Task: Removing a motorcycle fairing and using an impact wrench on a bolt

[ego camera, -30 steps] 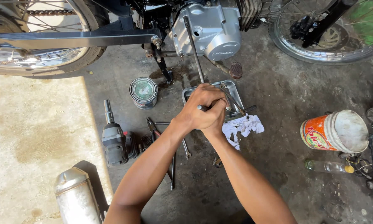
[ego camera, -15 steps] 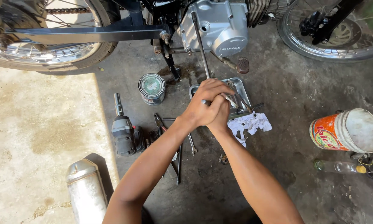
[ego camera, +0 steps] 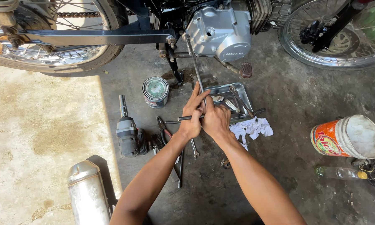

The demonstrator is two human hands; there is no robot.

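A long T-handle wrench (ego camera: pixel 194 62) runs from my hands up to the silver engine cover (ego camera: pixel 221 31) of a motorcycle. My left hand (ego camera: pixel 191 114) and my right hand (ego camera: pixel 214 118) meet at the wrench's dark crossbar (ego camera: pixel 254 112), which lies level across them. The right hand is closed on the bar. The left hand's fingers are stretched up along the shaft. Behind the hands lies a metal tray (ego camera: pixel 241 89) with tools in it.
A round tin (ego camera: pixel 156 91) stands left of the tray. A cordless impact driver (ego camera: pixel 128 133), pliers (ego camera: pixel 164 129) and spanners lie on the floor. A white rag (ego camera: pixel 254 128), an orange-and-white bucket (ego camera: pixel 348 136), a plastic bottle (ego camera: pixel 339 172) and a chrome exhaust muffler (ego camera: pixel 87 193) are around.
My hands have turned the crossbar, so it now sticks out level on both sides. The left fingers have opened along the shaft. The view has shifted slightly.
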